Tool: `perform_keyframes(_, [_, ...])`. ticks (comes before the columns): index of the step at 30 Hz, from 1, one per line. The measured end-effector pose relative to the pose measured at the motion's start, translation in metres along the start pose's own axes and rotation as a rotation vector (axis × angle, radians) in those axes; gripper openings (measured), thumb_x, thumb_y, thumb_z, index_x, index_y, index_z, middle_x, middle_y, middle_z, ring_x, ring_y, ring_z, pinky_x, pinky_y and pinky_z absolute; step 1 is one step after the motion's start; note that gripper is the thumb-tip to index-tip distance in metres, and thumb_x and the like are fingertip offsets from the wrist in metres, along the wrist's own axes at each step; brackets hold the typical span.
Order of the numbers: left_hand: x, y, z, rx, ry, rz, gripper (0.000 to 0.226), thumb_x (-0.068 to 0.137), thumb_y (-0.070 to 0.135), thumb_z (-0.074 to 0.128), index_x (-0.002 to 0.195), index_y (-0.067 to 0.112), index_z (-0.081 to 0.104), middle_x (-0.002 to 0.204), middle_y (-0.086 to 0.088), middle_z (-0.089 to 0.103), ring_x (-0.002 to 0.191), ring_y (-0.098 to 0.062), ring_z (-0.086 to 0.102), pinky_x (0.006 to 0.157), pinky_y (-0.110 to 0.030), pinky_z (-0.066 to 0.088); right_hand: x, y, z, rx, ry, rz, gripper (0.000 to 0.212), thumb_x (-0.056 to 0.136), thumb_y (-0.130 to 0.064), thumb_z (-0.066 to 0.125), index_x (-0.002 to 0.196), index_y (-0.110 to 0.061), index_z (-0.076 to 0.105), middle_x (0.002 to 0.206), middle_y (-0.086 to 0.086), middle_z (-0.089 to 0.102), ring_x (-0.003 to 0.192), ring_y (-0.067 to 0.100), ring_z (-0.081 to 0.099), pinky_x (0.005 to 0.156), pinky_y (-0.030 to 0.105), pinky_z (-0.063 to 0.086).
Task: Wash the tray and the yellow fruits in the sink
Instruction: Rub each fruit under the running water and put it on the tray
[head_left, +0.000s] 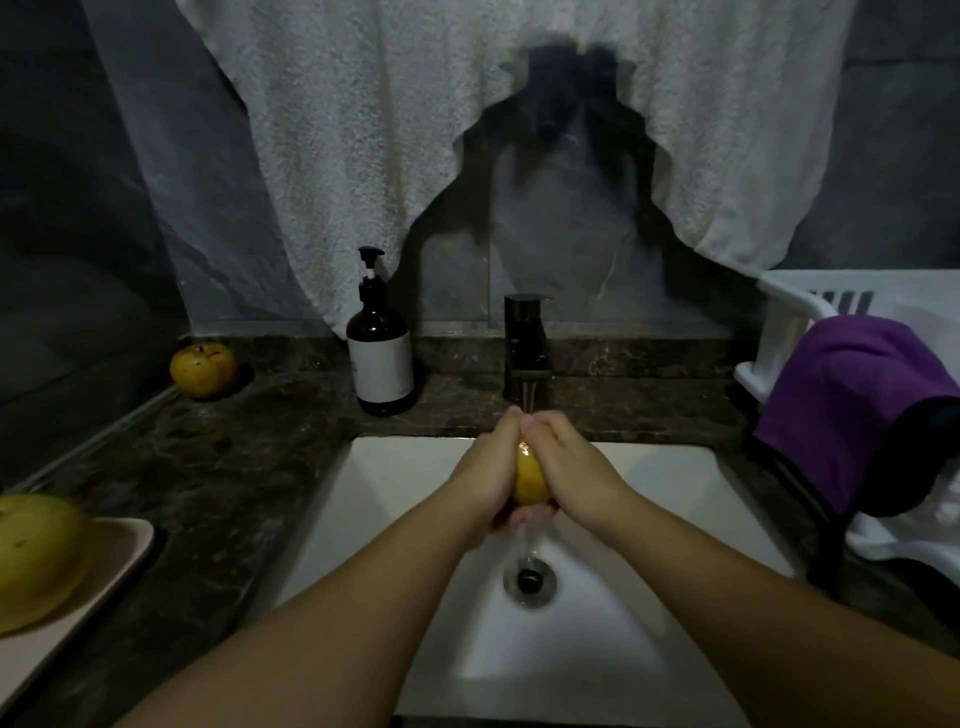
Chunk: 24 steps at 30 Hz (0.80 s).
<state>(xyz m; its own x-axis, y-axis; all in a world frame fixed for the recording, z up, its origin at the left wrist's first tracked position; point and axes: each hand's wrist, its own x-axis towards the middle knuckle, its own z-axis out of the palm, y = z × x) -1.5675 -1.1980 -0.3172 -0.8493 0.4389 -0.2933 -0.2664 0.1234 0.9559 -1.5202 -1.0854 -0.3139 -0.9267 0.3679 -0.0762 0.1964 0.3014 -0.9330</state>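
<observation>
Both hands enclose one yellow fruit (530, 480) over the white sink (395, 499), right under the black tap (527, 353), whose water runs down to the drain (530, 579). My left hand (491, 465) grips the fruit's left side and my right hand (569, 457) grips its right side; only a strip of the fruit shows between them. A second yellow fruit (204, 370) sits on the dark counter at the back left. A third, larger yellow fruit (36, 556) lies on the beige tray (111, 566) at the left edge.
A brown pump bottle (381, 358) stands left of the tap. At the right, a white rack (795, 312) holds a purple cloth (852, 405). A white towel (415, 130) hangs on the wall behind. The counter (249, 467) is dark marble.
</observation>
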Motion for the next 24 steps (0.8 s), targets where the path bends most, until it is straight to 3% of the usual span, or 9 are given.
perform_keyframes(3, [0.004, -0.002, 0.004, 0.2, 0.091, 0.138, 0.066, 0.082, 0.083, 0.042, 0.12, 0.031, 0.055, 0.107, -0.009, 0.068, 0.088, -0.026, 0.072, 0.075, -0.045, 0.064, 0.001, -0.003, 0.003, 0.167, -0.048, 0.25, 0.062, 0.095, -0.076, 0.034, 0.124, -0.025, 0.055, 0.081, 0.013, 0.069, 0.054, 0.021, 0.065, 0.042, 0.024, 0.044])
perform_keyframes(7, [0.002, 0.0, -0.001, -0.034, -0.028, -0.026, 0.073, 0.092, 0.081, 0.039, 0.123, 0.019, 0.063, 0.08, -0.008, 0.071, 0.061, -0.02, 0.069, 0.053, -0.027, 0.051, 0.004, 0.002, 0.006, 0.023, 0.136, -0.037, 0.048, 0.098, -0.069, 0.038, 0.132, -0.036, 0.046, 0.116, 0.007, 0.061, 0.089, 0.023, 0.067, 0.072, 0.04, 0.059])
perform_keyframes(9, [0.006, -0.002, -0.001, 0.095, 0.049, 0.084, 0.069, 0.093, 0.08, 0.04, 0.129, 0.024, 0.057, 0.097, -0.007, 0.07, 0.082, -0.024, 0.072, 0.071, -0.036, 0.06, 0.0, -0.001, 0.004, 0.148, -0.026, 0.109, 0.057, 0.094, -0.077, 0.037, 0.125, -0.031, 0.051, 0.1, 0.013, 0.067, 0.067, 0.02, 0.068, 0.054, 0.03, 0.054])
perform_keyframes(11, [0.007, -0.003, -0.001, 0.168, 0.099, 0.129, 0.063, 0.094, 0.077, 0.042, 0.13, 0.027, 0.054, 0.11, -0.01, 0.068, 0.095, -0.029, 0.071, 0.086, -0.048, 0.062, 0.001, -0.001, 0.005, 0.201, -0.036, 0.191, 0.058, 0.093, -0.079, 0.036, 0.119, -0.029, 0.052, 0.086, 0.013, 0.068, 0.049, 0.016, 0.065, 0.043, 0.023, 0.046])
perform_keyframes(13, [0.001, 0.002, -0.003, -0.001, 0.006, 0.04, 0.066, 0.094, 0.078, 0.042, 0.125, 0.023, 0.06, 0.099, -0.013, 0.075, 0.083, -0.029, 0.076, 0.073, -0.042, 0.064, 0.001, -0.002, 0.007, 0.056, 0.067, -0.012, 0.04, 0.098, -0.07, 0.04, 0.119, -0.036, 0.048, 0.103, 0.01, 0.065, 0.063, 0.015, 0.07, 0.05, 0.027, 0.053])
perform_keyframes(15, [0.0, 0.004, -0.003, -0.024, -0.005, 0.035, 0.072, 0.09, 0.083, 0.042, 0.125, 0.023, 0.061, 0.092, -0.011, 0.076, 0.078, -0.027, 0.076, 0.067, -0.039, 0.063, 0.003, 0.0, 0.006, 0.083, 0.071, -0.008, 0.043, 0.097, -0.069, 0.042, 0.122, -0.035, 0.05, 0.106, 0.008, 0.064, 0.078, 0.019, 0.069, 0.057, 0.031, 0.055])
perform_keyframes(18, [0.002, -0.001, 0.002, 0.276, 0.123, 0.204, 0.078, 0.077, 0.087, 0.041, 0.129, 0.03, 0.053, 0.112, -0.007, 0.066, 0.099, -0.028, 0.069, 0.089, -0.049, 0.061, -0.002, 0.0, 0.0, 0.267, -0.08, 0.309, 0.069, 0.09, -0.08, 0.041, 0.11, -0.017, 0.061, 0.065, 0.008, 0.062, 0.047, 0.015, 0.058, 0.041, 0.021, 0.04])
perform_keyframes(21, [0.002, 0.002, 0.0, 0.217, 0.068, 0.146, 0.066, 0.09, 0.082, 0.038, 0.126, 0.03, 0.056, 0.114, -0.009, 0.066, 0.099, -0.029, 0.07, 0.077, -0.041, 0.061, -0.002, 0.0, -0.005, 0.242, -0.04, 0.197, 0.048, 0.098, -0.066, 0.037, 0.121, -0.028, 0.057, 0.088, 0.014, 0.068, 0.046, 0.018, 0.059, 0.045, 0.025, 0.042])
perform_keyframes(24, [0.001, 0.001, 0.002, 0.361, 0.091, 0.214, 0.072, 0.083, 0.089, 0.033, 0.123, 0.034, 0.056, 0.111, -0.004, 0.067, 0.099, -0.024, 0.068, 0.087, -0.044, 0.059, -0.004, 0.003, -0.009, 0.245, -0.107, 0.285, 0.068, 0.092, -0.077, 0.042, 0.116, -0.017, 0.062, 0.075, 0.017, 0.071, 0.048, 0.021, 0.064, 0.046, 0.026, 0.049])
